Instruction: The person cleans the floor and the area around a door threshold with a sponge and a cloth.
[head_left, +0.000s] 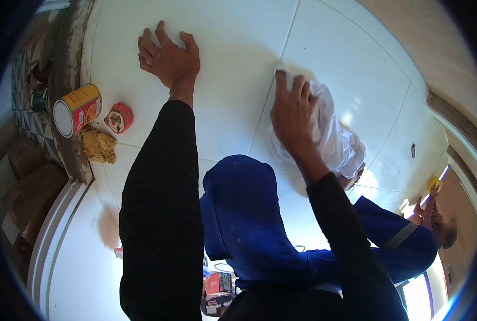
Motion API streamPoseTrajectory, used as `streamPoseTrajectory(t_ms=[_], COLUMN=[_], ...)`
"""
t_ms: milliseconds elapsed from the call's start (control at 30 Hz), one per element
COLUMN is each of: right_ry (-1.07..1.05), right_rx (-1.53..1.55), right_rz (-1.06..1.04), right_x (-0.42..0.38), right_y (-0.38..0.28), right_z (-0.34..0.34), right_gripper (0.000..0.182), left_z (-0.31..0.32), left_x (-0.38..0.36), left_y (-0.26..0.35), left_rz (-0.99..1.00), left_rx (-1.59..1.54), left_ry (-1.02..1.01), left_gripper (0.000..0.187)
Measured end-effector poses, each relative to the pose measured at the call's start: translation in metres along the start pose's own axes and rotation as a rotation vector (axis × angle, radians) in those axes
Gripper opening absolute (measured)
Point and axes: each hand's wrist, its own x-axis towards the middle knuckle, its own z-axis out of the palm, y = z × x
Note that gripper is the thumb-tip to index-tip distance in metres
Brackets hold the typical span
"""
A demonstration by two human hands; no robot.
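Note:
My left hand [173, 60] rests on the white tiled floor [233, 64] with its fingers spread and slightly bent, holding nothing. Under my right hand [294, 109] is a crumpled white cloth [337, 136], gripped and pressed against the tiles. A bit of the cloth shows at the tip of my index finger, and the rest trails back toward my bare foot [353, 179]. My palm hides part of the cloth.
Left of my left arm are a yellow and red can [79, 109], a small red round container [119, 117] and a ragged yellow-brown sponge [98, 145]. A worn door sill [70, 69] runs behind them. Far right, another person [436, 222] holds a yellow object [435, 184].

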Motion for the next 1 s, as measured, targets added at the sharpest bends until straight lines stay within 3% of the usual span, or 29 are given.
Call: streamPoseTrajectory(t_ms=[67, 200, 333, 500, 600, 667, 800, 1000], right_ry=[0.117, 0.085, 0.053, 0.011, 0.041, -0.008, -0.023, 0.097], right_rx=[-0.011, -0.005, 0.078, 0.033, 0.014, 0.125, 0.091, 0.181], right_rz=[0.018, 0.049, 0.069, 0.067, 0.038, 0.069, 0.054, 0.075], right_x=[0.013, -0.016, 0.025, -0.012, 0.006, 0.013, -0.019, 0.063], right_y=[-0.004, -0.008, -0.003, -0.005, -0.001, -0.003, -0.006, 0.025], right_z=[0.0, 0.011, -0.01, 0.004, -0.003, -0.002, 0.0, -0.01], right_gripper=[0.051, 0.05, 0.053, 0.051, 0.055, 0.072, 0.067, 0.062], left_z=[0.0, 0.001, 0.002, 0.002, 0.001, 0.002, 0.001, 0.0], left_x=[-0.002, 0.0, -0.002, 0.0, -0.001, -0.002, 0.0, 0.001], left_y=[0.001, 0.0, -0.001, -0.001, -0.001, -0.001, 0.0, 0.002], left_rz=[0.0, 0.004, 0.004, 0.006, 0.009, 0.014, 0.001, -0.016], left_rx=[0.012, 0.027, 0.022, 0.045, 0.042, 0.04, 0.025, 0.044], left_ry=[-0.004, 0.011, 0.004, 0.005, -0.005, 0.004, -0.001, -0.014], left_gripper=[0.058, 0.058, 0.059, 0.059, 0.059, 0.059, 0.059, 0.059])
